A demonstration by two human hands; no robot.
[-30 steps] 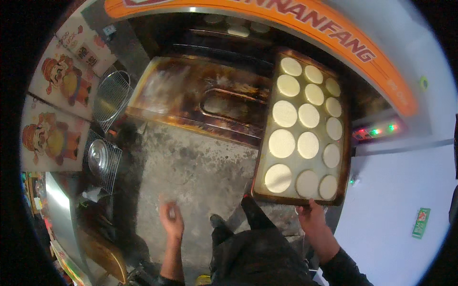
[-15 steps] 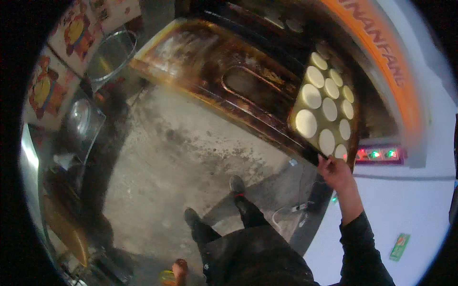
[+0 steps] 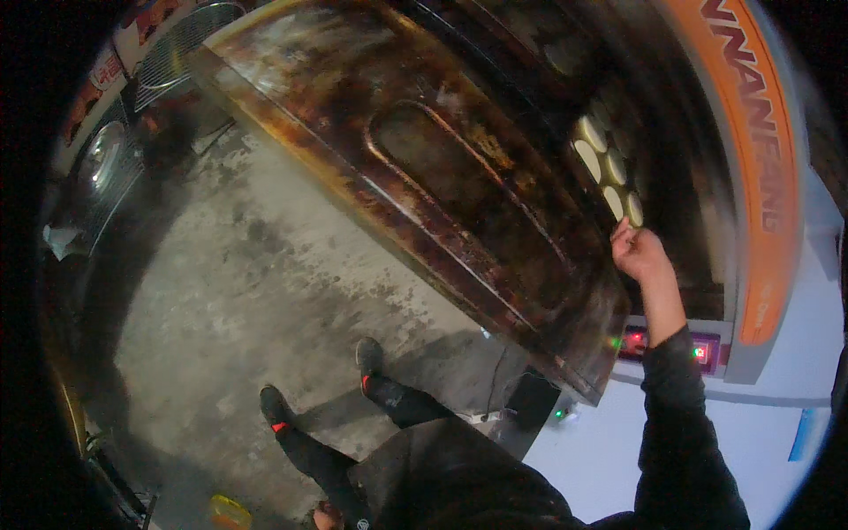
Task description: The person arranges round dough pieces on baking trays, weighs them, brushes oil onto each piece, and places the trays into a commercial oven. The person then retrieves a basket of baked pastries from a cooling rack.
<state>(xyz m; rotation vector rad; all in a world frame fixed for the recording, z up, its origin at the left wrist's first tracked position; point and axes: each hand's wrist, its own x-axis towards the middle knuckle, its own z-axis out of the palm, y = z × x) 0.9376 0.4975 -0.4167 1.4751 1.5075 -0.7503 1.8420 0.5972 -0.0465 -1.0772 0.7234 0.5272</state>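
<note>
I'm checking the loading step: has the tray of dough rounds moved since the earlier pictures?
Yes. The tray of dough rounds, pushed by the right hand, has gone deeper into the oven, past the open oven door.

We see a baking tray [image 3: 609,168] carrying pale round dough discs [image 3: 589,133] inside the oven chamber just beyond the lowered, stained oven door [image 3: 442,177], while below that door the grey concrete floor [image 3: 230,300] bears our dark shoes [image 3: 369,356].
</note>
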